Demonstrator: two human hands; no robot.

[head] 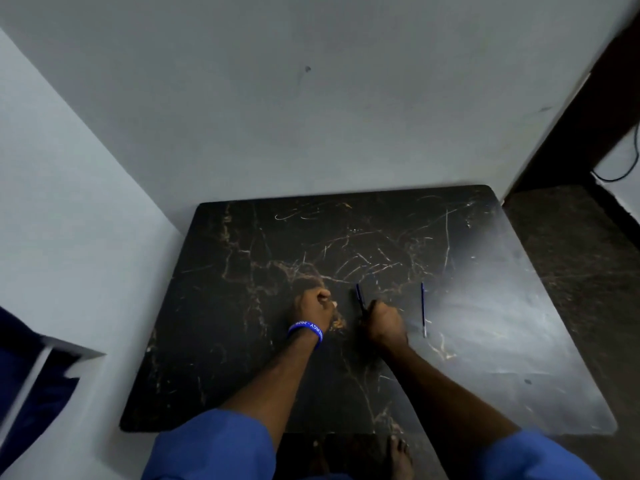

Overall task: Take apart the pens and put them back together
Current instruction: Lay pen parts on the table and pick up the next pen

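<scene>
On the black marbled table (242, 323) my right hand (384, 323) is closed around a dark blue pen (360, 297), whose upper end sticks out above my fist. A second blue pen (423, 310) lies apart on the table, just right of that hand, pointing away from me. My left hand (313, 306), with a blue wristband, is curled into a fist to the left of the held pen. A small pale bit shows at its fingertips, too small to make out.
The table stands in a corner against grey walls at the back and left. A dark doorway and a cable are at the right. A blue-and-white object sits at the left edge. My bare foot shows below the table's front edge.
</scene>
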